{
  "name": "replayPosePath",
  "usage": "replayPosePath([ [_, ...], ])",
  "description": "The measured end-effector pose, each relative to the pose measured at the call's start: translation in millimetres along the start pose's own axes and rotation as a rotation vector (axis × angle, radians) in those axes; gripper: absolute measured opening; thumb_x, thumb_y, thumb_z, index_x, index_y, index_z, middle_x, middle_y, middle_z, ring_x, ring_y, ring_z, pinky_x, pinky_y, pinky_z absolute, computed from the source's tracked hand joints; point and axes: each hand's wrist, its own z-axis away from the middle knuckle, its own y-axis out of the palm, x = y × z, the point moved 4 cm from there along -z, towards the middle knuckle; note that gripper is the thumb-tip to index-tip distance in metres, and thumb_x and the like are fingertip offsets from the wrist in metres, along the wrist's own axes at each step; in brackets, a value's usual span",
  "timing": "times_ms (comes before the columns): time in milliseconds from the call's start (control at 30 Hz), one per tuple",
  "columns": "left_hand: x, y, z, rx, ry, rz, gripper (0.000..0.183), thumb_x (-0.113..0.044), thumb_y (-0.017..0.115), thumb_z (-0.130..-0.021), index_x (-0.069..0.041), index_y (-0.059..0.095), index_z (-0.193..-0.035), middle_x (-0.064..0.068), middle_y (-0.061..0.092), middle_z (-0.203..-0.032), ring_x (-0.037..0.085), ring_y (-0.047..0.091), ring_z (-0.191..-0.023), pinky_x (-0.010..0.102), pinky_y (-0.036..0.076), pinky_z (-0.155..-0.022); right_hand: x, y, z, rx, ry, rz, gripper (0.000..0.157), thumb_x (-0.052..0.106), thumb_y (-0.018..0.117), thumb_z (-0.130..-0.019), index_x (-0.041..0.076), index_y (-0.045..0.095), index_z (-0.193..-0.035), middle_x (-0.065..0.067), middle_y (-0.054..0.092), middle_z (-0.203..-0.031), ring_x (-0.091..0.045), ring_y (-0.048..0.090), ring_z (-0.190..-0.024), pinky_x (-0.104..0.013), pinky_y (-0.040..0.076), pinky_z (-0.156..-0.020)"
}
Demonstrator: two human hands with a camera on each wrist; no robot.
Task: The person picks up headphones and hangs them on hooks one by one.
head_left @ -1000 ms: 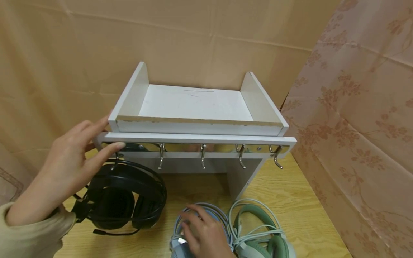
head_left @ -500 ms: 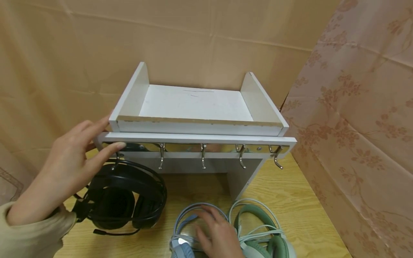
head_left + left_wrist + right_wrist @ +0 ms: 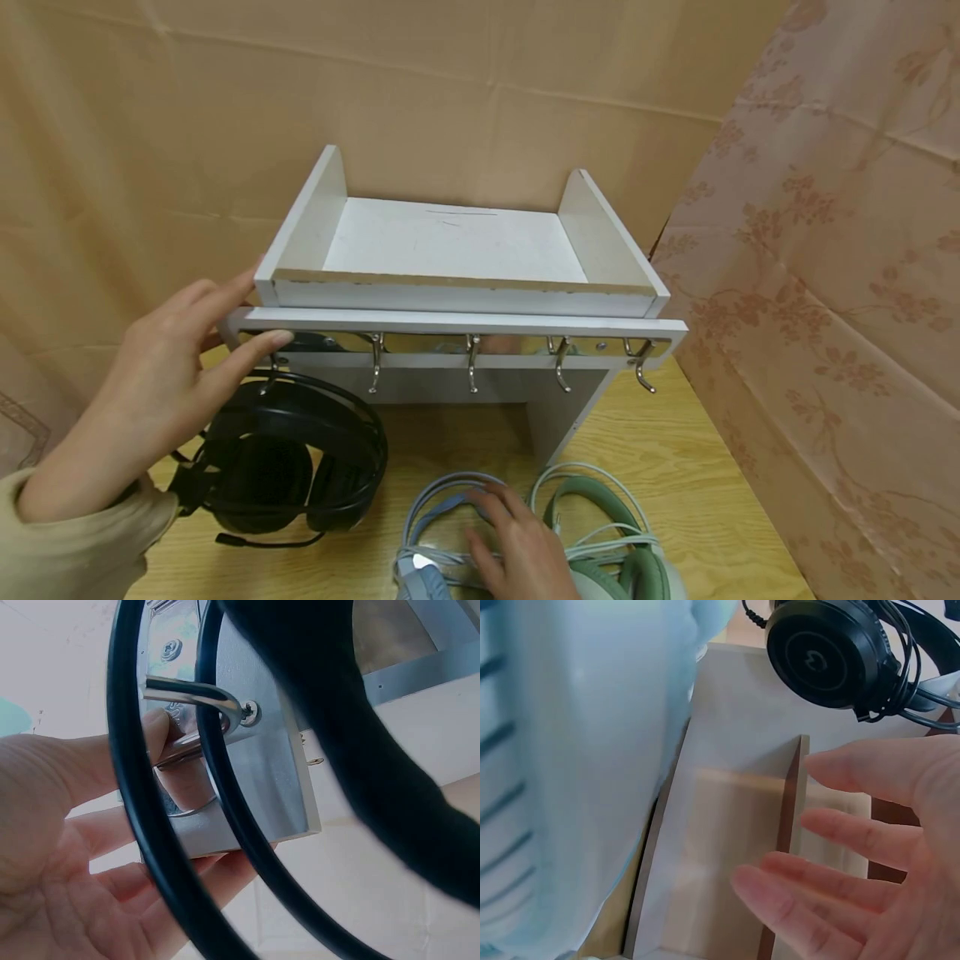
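My left hand (image 3: 161, 358) holds the left end of the white hook rail (image 3: 450, 321), thumb in front and fingers behind. From the leftmost hook (image 3: 187, 690) hangs a black headset (image 3: 300, 408) by its thin outer hoop, microphone boom down. In the head view my right hand (image 3: 521, 546) is over the right side of the blue headphones (image 3: 426, 579), which lie on the table. Its fingers (image 3: 840, 892) are loosely extended with nothing between them in the right wrist view; whether they touch the headband cannot be told. Green headphones (image 3: 648, 575) lie just right of it.
The white shelf unit (image 3: 450, 242) stands on a wood-grain table (image 3: 652, 450), several metal hooks (image 3: 562, 367) along its front. Coiled pale cables (image 3: 600, 542) lie across the headphones. A beige cloth (image 3: 450, 100) hangs behind and a floral cloth (image 3: 832, 292) at the right.
My right hand has moved to the right over the blue headphones, showing more of their headband and ear cup. The left hand and the black headset have stayed in place.
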Motion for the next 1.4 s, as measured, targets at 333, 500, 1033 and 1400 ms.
replayPosePath([
  [333, 0.1, -0.3, 0.0, 0.003, -0.006, 0.001, 0.063, -0.021, 0.073, -0.079, -0.008, 0.048, -0.135, 0.009, 0.058, -0.092, 0.028, 0.060, -0.078, 0.040, 0.054, -0.064, -9, 2.8, 4, 0.133, 0.120, 0.005, 0.038, 0.039, 0.057, -0.090, 0.018, 0.057, -0.122, -0.006, 0.059, -0.121, -0.021, 0.065, -0.086, -0.033, 0.048, -0.058],
  [500, 0.2, -0.4, 0.2, 0.008, -0.011, 0.012, 0.063, -0.021, 0.073, -0.080, -0.008, 0.047, -0.136, 0.010, 0.057, -0.092, 0.029, 0.059, -0.079, 0.049, 0.052, -0.068, -14, 2.2, 7, 0.138, 0.130, 0.060, 0.040, 0.036, 0.064, -0.084, 0.016, 0.059, -0.119, -0.007, 0.060, -0.116, -0.022, 0.065, -0.081, -0.033, 0.047, -0.056],
  [1033, -0.2, -0.4, 0.4, 0.005, -0.008, 0.011, 0.063, -0.020, 0.073, -0.080, -0.009, 0.047, -0.136, 0.010, 0.057, -0.093, 0.029, 0.060, -0.079, 0.048, 0.052, -0.067, -32, 9.4, 15, 0.174, 0.243, 0.097, 0.044, 0.032, 0.071, -0.078, 0.010, 0.059, -0.114, -0.007, 0.060, -0.092, -0.019, 0.057, -0.065, -0.033, 0.040, -0.049],
  [1400, -0.7, -0.2, 0.3, 0.004, -0.010, 0.020, 0.063, -0.020, 0.073, -0.080, -0.009, 0.047, -0.136, 0.009, 0.057, -0.092, 0.027, 0.059, -0.079, 0.048, 0.051, -0.070, -43, 15.2, 16, 0.242, 0.378, 0.002, 0.042, 0.028, 0.070, -0.078, 0.005, 0.060, -0.112, -0.011, 0.061, -0.091, -0.021, 0.057, -0.067, -0.036, 0.041, -0.052],
])
